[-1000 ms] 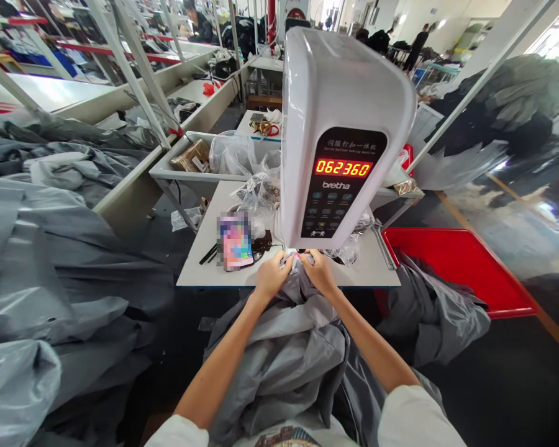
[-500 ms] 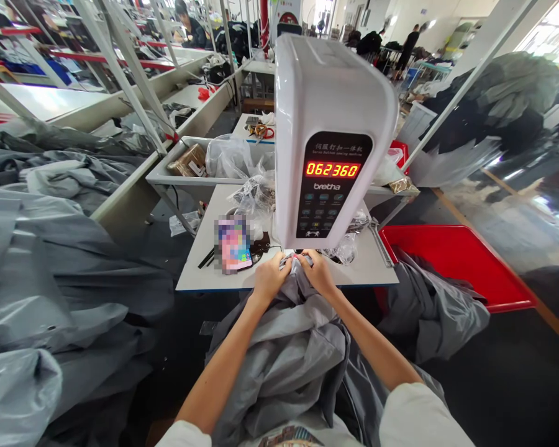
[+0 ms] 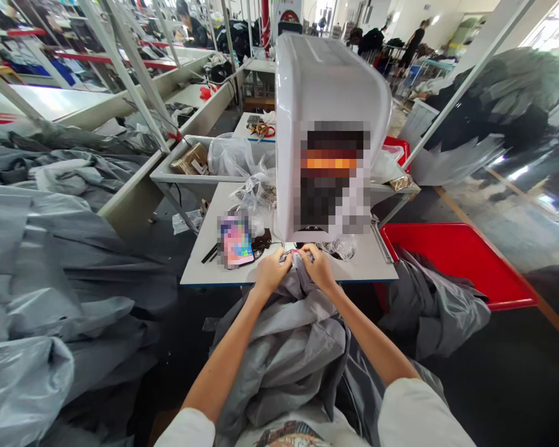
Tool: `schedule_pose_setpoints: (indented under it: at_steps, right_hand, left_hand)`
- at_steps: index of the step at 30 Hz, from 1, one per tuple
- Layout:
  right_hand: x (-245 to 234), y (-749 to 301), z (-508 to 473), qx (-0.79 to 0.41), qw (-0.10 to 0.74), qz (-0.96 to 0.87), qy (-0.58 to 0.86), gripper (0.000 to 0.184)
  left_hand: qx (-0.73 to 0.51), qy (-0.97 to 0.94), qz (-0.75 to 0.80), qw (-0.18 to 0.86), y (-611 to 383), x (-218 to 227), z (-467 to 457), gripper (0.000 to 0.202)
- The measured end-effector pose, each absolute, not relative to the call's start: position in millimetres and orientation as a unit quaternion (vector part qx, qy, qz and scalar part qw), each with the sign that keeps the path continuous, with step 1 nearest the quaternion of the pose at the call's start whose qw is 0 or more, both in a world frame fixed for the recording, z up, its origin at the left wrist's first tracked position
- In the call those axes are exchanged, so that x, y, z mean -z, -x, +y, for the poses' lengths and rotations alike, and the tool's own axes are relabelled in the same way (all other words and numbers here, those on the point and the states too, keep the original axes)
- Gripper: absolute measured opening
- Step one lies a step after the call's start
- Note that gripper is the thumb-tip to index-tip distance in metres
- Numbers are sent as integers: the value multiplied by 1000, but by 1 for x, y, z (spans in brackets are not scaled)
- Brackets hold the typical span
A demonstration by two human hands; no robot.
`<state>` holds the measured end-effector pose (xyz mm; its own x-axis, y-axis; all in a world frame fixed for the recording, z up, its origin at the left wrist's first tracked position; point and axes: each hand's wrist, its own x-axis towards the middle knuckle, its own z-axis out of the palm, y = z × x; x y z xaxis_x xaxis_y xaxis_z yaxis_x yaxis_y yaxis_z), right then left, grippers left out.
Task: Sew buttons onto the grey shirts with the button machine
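Both of my hands pinch the edge of a grey garment (image 3: 298, 329) just below the head of a white button sewing machine (image 3: 335, 81). My left hand (image 3: 272, 270) is closed on the cloth from the left side. From the right, my right hand (image 3: 317, 266) grips the same edge, its fingers close to those of the left. The rest of the garment hangs in folds over my lap. Under the machine head the needle area is hidden. A phone (image 3: 237, 241) with a lit, blurred screen lies on the white table (image 3: 200, 270) left of my hands.
Crumpled clear plastic bags (image 3: 256, 192) lie behind the phone. A red bin (image 3: 489, 267) stands at the right, with grey cloth (image 3: 433, 304) hanging over its side. Grey fabric (image 3: 65, 267) is heaped at the left. A white trough (image 3: 161, 177) runs behind the table.
The view has shifted slightly. Both hands keep their grip on the garment's edge, with hardly any movement against the machine.
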<state>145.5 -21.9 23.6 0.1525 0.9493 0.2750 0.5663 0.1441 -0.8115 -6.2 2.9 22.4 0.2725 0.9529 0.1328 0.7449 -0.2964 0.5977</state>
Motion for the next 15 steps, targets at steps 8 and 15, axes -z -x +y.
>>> schedule_pose_setpoints:
  at_steps: [8, 15]
  right_hand:
    - [-25, -143, -15, -225, 411, -583, 663, 21]
    - [-33, -142, -21, -238, 418, -556, 678, 24]
  left_hand:
    - [-242, -727, 595, 242, 0, -26, 2, 23]
    - [-347, -745, 502, 269, 0, -24, -2, 22]
